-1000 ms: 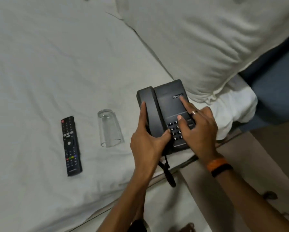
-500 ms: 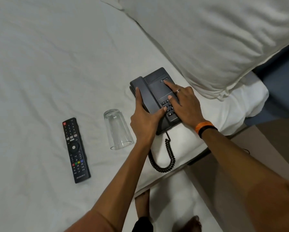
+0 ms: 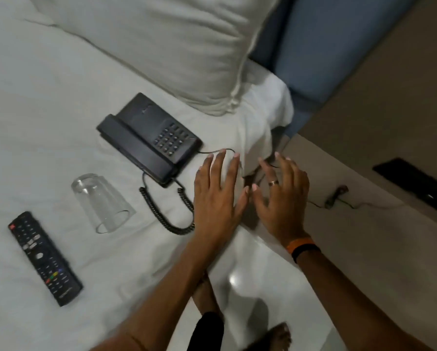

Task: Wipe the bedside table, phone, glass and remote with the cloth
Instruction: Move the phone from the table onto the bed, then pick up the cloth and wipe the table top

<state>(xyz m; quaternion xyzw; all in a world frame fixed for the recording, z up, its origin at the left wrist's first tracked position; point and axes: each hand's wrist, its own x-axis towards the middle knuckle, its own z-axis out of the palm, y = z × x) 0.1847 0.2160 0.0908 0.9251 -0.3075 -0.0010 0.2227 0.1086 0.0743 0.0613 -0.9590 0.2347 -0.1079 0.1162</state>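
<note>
bare left hand (image 3: 217,191) and right hand (image 3: 280,196), each grip spread, empty, beside phone (image 3: 149,138)

Remote (image 3: 45,258) button labels blurred; pillow (image 3: 161,46) cut off at top edge.

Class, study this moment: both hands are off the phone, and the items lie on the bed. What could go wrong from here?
1. The glass lies on its side on the soft sheet, so it could roll.
2. The phone sits near the bed's edge; its thin cord runs under the open left hand and right hand, so either might snag it and drag the phone off.
</note>
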